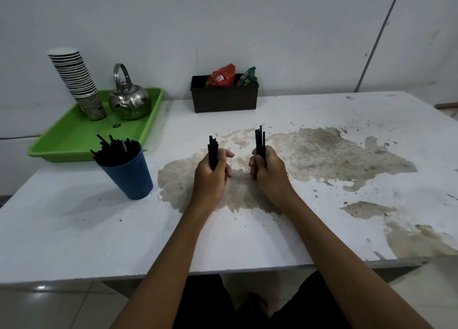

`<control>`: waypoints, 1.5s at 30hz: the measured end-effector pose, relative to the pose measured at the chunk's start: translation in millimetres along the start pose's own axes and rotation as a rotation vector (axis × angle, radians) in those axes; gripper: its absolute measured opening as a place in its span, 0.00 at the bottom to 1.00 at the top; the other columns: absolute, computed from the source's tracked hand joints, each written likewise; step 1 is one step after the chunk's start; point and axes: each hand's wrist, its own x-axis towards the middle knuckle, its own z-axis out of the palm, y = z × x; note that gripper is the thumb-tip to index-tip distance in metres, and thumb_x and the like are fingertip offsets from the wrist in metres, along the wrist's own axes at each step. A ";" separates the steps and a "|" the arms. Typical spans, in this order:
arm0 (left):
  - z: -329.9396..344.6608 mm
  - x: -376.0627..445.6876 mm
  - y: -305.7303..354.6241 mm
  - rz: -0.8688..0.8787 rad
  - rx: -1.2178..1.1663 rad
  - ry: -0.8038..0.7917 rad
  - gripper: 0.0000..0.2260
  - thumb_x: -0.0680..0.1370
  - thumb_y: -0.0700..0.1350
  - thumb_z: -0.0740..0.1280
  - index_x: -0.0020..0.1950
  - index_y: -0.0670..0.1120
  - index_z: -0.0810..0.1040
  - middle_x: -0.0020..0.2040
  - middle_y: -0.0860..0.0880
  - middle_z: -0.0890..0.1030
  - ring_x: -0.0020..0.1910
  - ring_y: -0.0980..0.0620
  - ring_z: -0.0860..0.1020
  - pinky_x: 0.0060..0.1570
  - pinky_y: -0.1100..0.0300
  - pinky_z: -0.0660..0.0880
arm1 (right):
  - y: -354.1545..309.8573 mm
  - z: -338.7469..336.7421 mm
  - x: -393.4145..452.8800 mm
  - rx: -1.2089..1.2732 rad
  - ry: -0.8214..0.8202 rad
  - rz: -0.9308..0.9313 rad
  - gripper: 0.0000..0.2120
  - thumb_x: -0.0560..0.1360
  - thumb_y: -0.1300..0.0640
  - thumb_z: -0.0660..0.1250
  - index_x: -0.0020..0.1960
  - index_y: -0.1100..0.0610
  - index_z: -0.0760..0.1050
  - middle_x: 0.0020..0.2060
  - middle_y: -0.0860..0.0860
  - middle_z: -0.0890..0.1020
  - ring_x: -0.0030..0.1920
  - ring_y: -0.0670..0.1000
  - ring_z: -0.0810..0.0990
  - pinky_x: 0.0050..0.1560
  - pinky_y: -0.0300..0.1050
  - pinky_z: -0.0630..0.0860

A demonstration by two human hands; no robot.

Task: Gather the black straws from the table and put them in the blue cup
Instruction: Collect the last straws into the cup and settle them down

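Both hands clenched on upright straw bundles, mid-table.
Left hand (212, 172) grasping left bundle (212, 152), right hand (266, 172) grasping right bundle (260, 140). Cup (131, 177) near left, already crowded: square ends first, feed left bundle into a gap, steady rim.

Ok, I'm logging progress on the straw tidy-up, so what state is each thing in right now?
left hand: closed on a bunch of black straws, upright
right hand: closed on a second bunch of straws, upright
blue cup: upright, holding many straws
kettle: upright on green tray
paper cups: stacked, leaning
black box: open, holding snack packets
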 end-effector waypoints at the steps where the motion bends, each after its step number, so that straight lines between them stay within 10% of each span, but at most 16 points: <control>1: 0.1 -0.1 1.1 -0.006 0.004 -0.004 0.12 0.84 0.52 0.59 0.47 0.50 0.78 0.28 0.53 0.73 0.25 0.56 0.68 0.26 0.65 0.65 | -1.8 -1.5 0.1 0.011 -0.014 0.014 0.08 0.82 0.65 0.52 0.49 0.58 0.68 0.34 0.50 0.75 0.30 0.45 0.71 0.34 0.36 0.71; 21: -92.8 -22.5 109.0 0.266 -0.240 0.148 0.12 0.85 0.47 0.56 0.45 0.47 0.73 0.27 0.50 0.69 0.22 0.57 0.66 0.26 0.59 0.61 | -113.9 92.9 -8.8 0.366 -0.229 0.003 0.08 0.82 0.62 0.56 0.49 0.58 0.73 0.42 0.50 0.85 0.48 0.44 0.83 0.52 0.36 0.76; 33: -181.0 -13.7 127.2 0.402 -0.389 0.279 0.11 0.86 0.44 0.55 0.45 0.47 0.71 0.27 0.52 0.67 0.25 0.55 0.63 0.26 0.61 0.61 | -156.2 148.9 23.6 0.756 -0.298 0.138 0.09 0.83 0.61 0.55 0.46 0.54 0.71 0.55 0.56 0.82 0.66 0.51 0.75 0.75 0.48 0.58; 45: -195.3 0.3 97.2 0.312 -0.398 0.349 0.10 0.86 0.43 0.54 0.46 0.47 0.70 0.27 0.52 0.67 0.25 0.55 0.62 0.26 0.62 0.62 | -147.7 180.4 22.3 0.531 -0.329 0.121 0.08 0.83 0.60 0.56 0.49 0.55 0.73 0.57 0.55 0.82 0.48 0.32 0.77 0.52 0.30 0.68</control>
